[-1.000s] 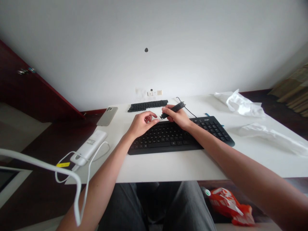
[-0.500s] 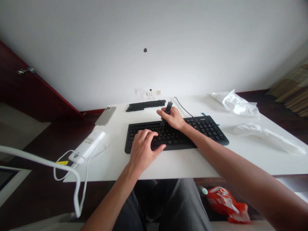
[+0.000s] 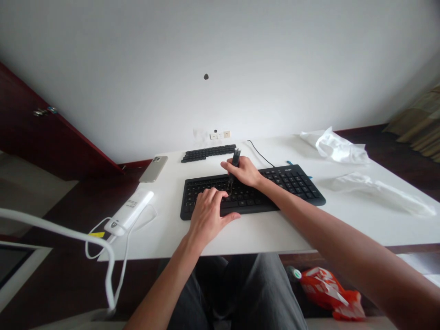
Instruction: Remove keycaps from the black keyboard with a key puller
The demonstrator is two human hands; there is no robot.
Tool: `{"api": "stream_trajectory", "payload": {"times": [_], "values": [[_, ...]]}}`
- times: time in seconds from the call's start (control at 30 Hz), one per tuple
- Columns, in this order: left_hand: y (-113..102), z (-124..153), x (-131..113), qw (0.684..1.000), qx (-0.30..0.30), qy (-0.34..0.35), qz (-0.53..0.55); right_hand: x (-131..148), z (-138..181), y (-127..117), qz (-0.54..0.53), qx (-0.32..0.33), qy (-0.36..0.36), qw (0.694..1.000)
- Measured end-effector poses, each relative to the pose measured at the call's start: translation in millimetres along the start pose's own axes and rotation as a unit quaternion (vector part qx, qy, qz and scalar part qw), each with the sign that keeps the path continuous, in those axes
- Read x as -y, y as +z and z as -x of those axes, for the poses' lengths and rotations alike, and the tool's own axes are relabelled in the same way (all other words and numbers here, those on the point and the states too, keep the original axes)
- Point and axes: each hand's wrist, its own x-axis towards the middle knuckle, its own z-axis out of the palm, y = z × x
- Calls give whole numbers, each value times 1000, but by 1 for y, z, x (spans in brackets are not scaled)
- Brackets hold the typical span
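Note:
A black keyboard point(image 3: 292, 183) lies on the white table point(image 3: 261, 229). My left hand point(image 3: 208, 213) rests palm down on the keyboard's near left part, fingers bent onto the keys. Gripped upright in my right hand point(image 3: 244, 172) is a slim black tool point(image 3: 235, 158), its thin wire tip down among the keys at the keyboard's middle. A row of loose black keycaps point(image 3: 209, 152) sits at the table's far edge behind the keyboard. The keyboard's black cable point(image 3: 260, 155) runs back toward the wall.
A phone point(image 3: 153, 168) lies face down at the far left corner. A white power bank point(image 3: 129, 212) with a white cable sits at the left edge. Crumpled white plastic wrap point(image 3: 340, 147) lies at the right. An orange snack bag point(image 3: 328, 293) is on the floor under the table.
My left hand left the tool's tip and dropped onto the keyboard's near left part. My right hand turned the tool from lying sideways to upright, tip down onto the keys.

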Motion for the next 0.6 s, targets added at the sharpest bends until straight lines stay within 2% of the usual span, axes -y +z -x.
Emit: {"api": "stream_trajectory", "payload": {"times": [0.37,0.6], "values": [[-1,0,-3,1000,-15,6,9,-1,-1,0,-24,77,-17,997],[-2,-1,-3,999,-39,-36,11,8,4,-1,-11,116,-60,991]]}}
